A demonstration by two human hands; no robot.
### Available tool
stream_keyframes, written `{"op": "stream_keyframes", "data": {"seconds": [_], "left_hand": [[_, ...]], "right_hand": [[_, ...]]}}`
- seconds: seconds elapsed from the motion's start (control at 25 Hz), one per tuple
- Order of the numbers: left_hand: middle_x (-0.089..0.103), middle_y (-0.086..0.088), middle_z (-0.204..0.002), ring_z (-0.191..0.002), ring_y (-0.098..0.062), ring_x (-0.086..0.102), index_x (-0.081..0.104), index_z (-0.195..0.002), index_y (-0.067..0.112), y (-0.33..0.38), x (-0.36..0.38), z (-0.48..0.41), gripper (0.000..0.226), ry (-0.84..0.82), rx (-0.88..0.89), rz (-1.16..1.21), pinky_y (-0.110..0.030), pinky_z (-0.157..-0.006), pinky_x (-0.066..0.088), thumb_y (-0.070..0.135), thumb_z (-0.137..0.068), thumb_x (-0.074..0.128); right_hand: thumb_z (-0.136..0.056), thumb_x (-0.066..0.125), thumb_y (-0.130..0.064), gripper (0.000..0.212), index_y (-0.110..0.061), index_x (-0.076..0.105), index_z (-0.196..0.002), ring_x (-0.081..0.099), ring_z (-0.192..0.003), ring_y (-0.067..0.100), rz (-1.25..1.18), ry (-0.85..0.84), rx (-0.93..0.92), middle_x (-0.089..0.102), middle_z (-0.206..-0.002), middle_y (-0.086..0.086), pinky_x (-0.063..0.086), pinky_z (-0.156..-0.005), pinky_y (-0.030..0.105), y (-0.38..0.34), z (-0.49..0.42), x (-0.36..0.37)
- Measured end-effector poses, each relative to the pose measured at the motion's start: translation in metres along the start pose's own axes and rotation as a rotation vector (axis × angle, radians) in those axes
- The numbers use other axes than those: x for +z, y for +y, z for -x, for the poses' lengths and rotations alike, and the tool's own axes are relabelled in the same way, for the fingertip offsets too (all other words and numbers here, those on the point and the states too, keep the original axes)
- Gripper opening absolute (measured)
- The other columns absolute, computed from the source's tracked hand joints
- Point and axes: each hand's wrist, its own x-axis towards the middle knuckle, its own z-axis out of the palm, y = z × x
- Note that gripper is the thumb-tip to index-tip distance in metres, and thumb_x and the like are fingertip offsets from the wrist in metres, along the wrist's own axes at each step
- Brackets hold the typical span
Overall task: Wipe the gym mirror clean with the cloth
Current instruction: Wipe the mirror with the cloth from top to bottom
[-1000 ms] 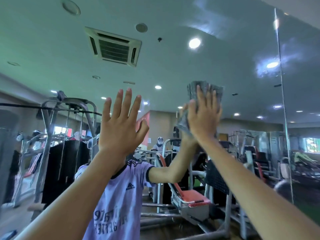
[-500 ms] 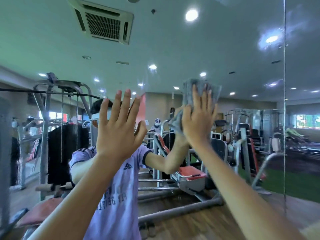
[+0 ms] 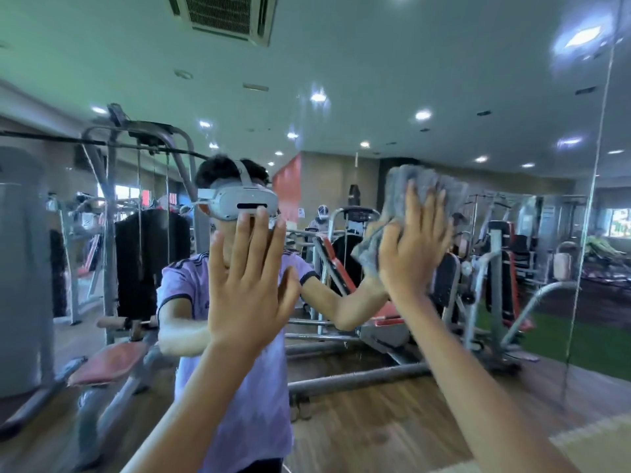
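Since 1 s ago the view has dropped and both hands sit lower on the large wall-mounted gym mirror (image 3: 375, 63). The reflected ceiling vent (image 3: 225, 15) is nearly out at the top edge, and the reflected white headset (image 3: 242, 201) is now in shot.

Right hand (image 3: 415, 247) is flat, fingers straight, pressing the crumpled grey cloth (image 3: 409, 186) to the glass. The cloth sticks out above the fingertips and bunches past the thumb side.

Left hand (image 3: 249, 285) is wide open with fingers spread, palm facing the mirror, holding nothing. Can't tell if it touches the glass.

The cloth sits right of centre, left of the vertical panel seam (image 3: 596, 186). The reflection shows a lilac shirt (image 3: 259, 421) and weight machines (image 3: 150, 261).
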Motion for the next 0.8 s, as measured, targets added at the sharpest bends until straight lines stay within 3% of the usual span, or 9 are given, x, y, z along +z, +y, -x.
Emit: {"op": "stream_keyframes", "data": {"seconds": [0.16,0.2,0.24,0.44,0.52,0.64,0.68,0.72,0.8], "left_hand": [[0.025,-0.015,-0.162,-0.151,-0.032,0.021,0.028,-0.156,0.008,0.007,0.001,0.017,0.070,-0.008,-0.027,0.033,-0.058,-0.121,0.015,0.039,-0.097,0.049],[0.024,-0.015,-0.162,-0.151,-0.032,0.020,0.028,-0.156,0.008,0.007,0.001,0.017,0.070,-0.010,-0.035,0.030,-0.058,-0.121,0.015,0.039,-0.097,0.049],[0.024,-0.015,-0.162,-0.151,-0.032,0.020,0.027,-0.156,0.008,0.007,0.001,0.017,0.070,-0.015,-0.044,0.014,-0.059,-0.120,0.015,0.039,-0.097,0.049],[0.021,-0.015,-0.163,-0.152,-0.032,0.017,0.025,-0.156,0.007,0.013,-0.001,0.024,0.074,-0.044,-0.047,0.022,-0.058,-0.121,0.015,0.039,-0.095,0.051],[0.026,-0.014,-0.161,-0.150,-0.031,0.023,0.031,-0.154,0.006,0.016,-0.003,0.042,0.070,-0.034,-0.036,0.040,-0.057,-0.120,0.020,0.037,-0.095,0.053],[0.032,-0.014,-0.159,-0.148,-0.031,0.030,0.039,-0.151,0.007,0.015,-0.008,0.070,0.063,-0.018,-0.012,0.068,-0.055,-0.119,0.024,0.033,-0.096,0.052],[0.033,-0.014,-0.159,-0.148,-0.031,0.030,0.039,-0.151,0.007,0.013,-0.010,0.073,0.062,-0.024,-0.006,0.072,-0.055,-0.118,0.025,0.032,-0.096,0.051],[0.033,-0.015,-0.158,-0.147,-0.032,0.030,0.039,-0.151,0.006,0.011,-0.012,0.074,0.062,-0.035,-0.004,0.070,-0.056,-0.118,0.026,0.032,-0.096,0.051],[0.033,-0.016,-0.158,-0.147,-0.035,0.031,0.039,-0.150,0.005,0.015,-0.013,0.070,0.061,-0.041,-0.016,0.067,-0.058,-0.116,0.027,0.032,-0.097,0.050]], "right_hand": [[-0.094,0.039,-0.027,0.058,-0.027,0.031,-0.152,0.025,-0.148,0.029,0.067,-0.306,-0.790,0.031,-0.157,0.009,0.018,-0.118,0.061,0.052,0.072,-0.028],[-0.092,0.040,-0.027,0.063,-0.030,0.026,-0.154,0.025,-0.147,0.028,0.111,-0.346,-0.868,0.030,-0.158,0.008,0.019,-0.117,0.062,0.072,0.064,-0.034],[-0.091,0.040,-0.026,0.067,-0.031,0.022,-0.155,0.023,-0.148,0.028,0.137,-0.344,-0.814,0.028,-0.158,0.009,0.018,-0.118,0.061,0.084,0.054,-0.034],[-0.094,0.036,-0.026,0.058,-0.016,0.036,-0.151,0.021,-0.149,0.029,0.034,-0.004,0.091,0.028,-0.160,0.011,0.014,-0.120,0.058,0.014,0.033,-0.005],[-0.096,0.037,-0.027,0.056,-0.017,0.033,-0.152,0.022,-0.149,0.031,-0.035,-0.057,-0.039,0.025,-0.161,0.009,0.012,-0.120,0.058,-0.013,0.071,-0.005],[-0.094,0.042,-0.027,0.059,-0.025,0.031,-0.152,0.024,-0.149,0.028,0.033,-0.289,-0.753,0.025,-0.161,0.004,0.016,-0.119,0.058,0.032,0.125,-0.028],[-0.094,0.042,-0.027,0.062,-0.027,0.027,-0.154,0.022,-0.150,0.026,0.080,-0.314,-0.869,0.024,-0.162,0.003,0.016,-0.120,0.057,0.058,0.120,-0.036],[-0.093,0.041,-0.026,0.065,-0.028,0.023,-0.155,0.020,-0.150,0.026,0.109,-0.315,-0.856,0.024,-0.161,0.004,0.016,-0.120,0.057,0.077,0.113,-0.041],[-0.092,0.041,-0.022,0.065,-0.024,0.025,-0.155,0.023,-0.149,0.030,0.101,-0.243,-0.522,0.030,-0.158,0.012,0.021,-0.117,0.061,0.087,0.090,-0.039]]}}
